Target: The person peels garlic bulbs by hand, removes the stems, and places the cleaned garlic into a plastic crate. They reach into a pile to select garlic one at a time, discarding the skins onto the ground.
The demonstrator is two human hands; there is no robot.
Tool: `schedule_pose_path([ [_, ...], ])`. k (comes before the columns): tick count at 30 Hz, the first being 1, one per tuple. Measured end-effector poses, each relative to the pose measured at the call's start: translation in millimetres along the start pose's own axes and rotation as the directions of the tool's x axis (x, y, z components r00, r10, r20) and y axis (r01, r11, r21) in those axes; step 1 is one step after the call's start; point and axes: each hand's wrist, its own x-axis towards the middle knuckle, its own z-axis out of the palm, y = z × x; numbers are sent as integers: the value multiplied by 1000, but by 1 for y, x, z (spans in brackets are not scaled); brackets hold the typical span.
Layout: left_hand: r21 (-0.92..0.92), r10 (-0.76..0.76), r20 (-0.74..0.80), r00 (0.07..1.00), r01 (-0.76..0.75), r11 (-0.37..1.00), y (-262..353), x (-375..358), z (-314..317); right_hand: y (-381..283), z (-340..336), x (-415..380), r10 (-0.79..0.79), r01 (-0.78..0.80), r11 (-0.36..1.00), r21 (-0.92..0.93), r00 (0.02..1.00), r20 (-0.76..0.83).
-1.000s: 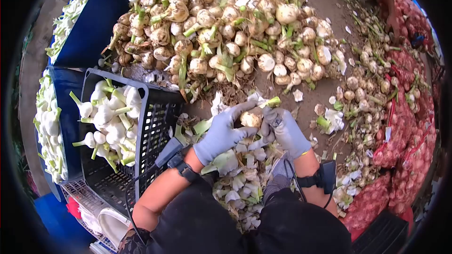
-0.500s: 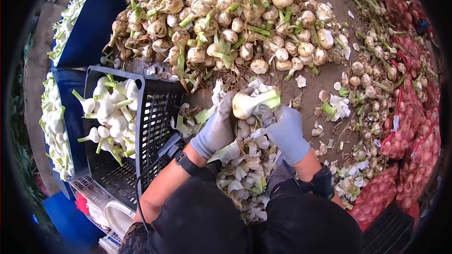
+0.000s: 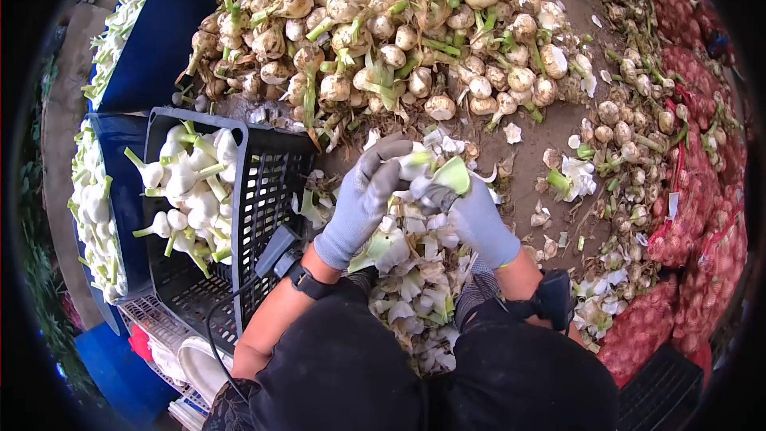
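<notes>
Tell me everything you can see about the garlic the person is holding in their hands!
The garlic bulb is whitish with a pale green stalk end pointing to the right. It looks fresh, with loose papery skin partly hanging off it. It lies roughly sideways, held above a heap of peeled skins in front of the person. The left hand, in a grey glove, wraps over its top and left side; the gloved right hand grips it from below and the right. Much of the bulb is hidden by the fingers.

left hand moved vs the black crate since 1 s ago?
Yes. The left hand has risen slightly toward the unpeeled garlic pile, keeping about the same gap from the black crate.
</notes>
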Motion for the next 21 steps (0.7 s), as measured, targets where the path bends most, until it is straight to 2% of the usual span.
schedule_pose_path([
  [1,3,0,4,1000,0,1000,5,1,2,0,-3,4,-16,16,998,-59,1000,-10],
  [2,77,-121,35,992,118,990,10,0,4,-20,2,-4,103,-91,989,-117,990,97],
  [3,154,-246,55,968,236,960,11,-1,4,-18,2,-5,105,-94,989,-114,990,99],
  [4,83,-258,80,963,251,964,0,1,-7,-14,3,-8,-12,38,933,-358,997,74],
  [5,82,-257,82,963,251,965,2,1,-11,-12,2,-8,-130,153,798,-583,988,81],
  [6,-83,-313,122,942,324,942,5,1,-15,-13,-8,-1,-209,123,700,-704,977,-37],
  [7,-242,-362,171,916,395,886,7,0,-18,-12,-23,3,-206,124,699,-704,978,-33],
  [8,-424,-289,274,917,385,820,2,-3,-19,-9,-39,6,-208,-9,564,-826,966,-153],
  [9,-422,-289,267,919,381,822,3,-3,-17,-8,-44,8,-235,-150,411,-899,936,-263],
  [10,-459,-195,234,952,285,842,6,-3,-15,-7,-42,6,-235,-144,414,-899,937,-258],
  [11,-491,-99,197,975,186,851,7,-3,-16,-6,-37,-3,-76,-109,210,-972,989,-127],
  [12,-502,-118,146,982,176,847,10,-1,-22,-2,-33,-12,110,-25,7,-1000,994,-24],
  [13,-625,-178,58,982,175,761,17,1,-28,7,-33,-21,219,11,-7,-1000,976,9],
  [14,-641,-137,-8,991,100,761,27,3,-34,17,-36,-27,323,49,-17,-999,945,41],
  [15,-652,-97,-77,992,24,758,38,3,-39,25,-39,-33,324,64,-11,-998,944,57],
  [16,-606,-25,-146,989,-70,792,53,0,-40,32,-44,-37,311,60,-60,-996,950,39],
  [17,-452,24,-231,973,-129,882,77,-4,-37,35,-50,-37,293,56,-110,-992,956,21],
  [18,-241,182,-257,949,-246,939,88,-6,-48,31,-56,-38,293,72,-105,-992,955,38],
  [19,-8,338,-245,909,-351,937,102,-9,-68,24,-58,-38,211,63,-115,-991,977,38],
  [20,273,439,-271,856,-369,888,121,-14,-92,19,-58,-35,124,63,-114,-991,991,49],
  [21,540,542,-261,799,-344,768,144,-20,-118,17,-60,-32,64,71,-71,-995,996,67],
])
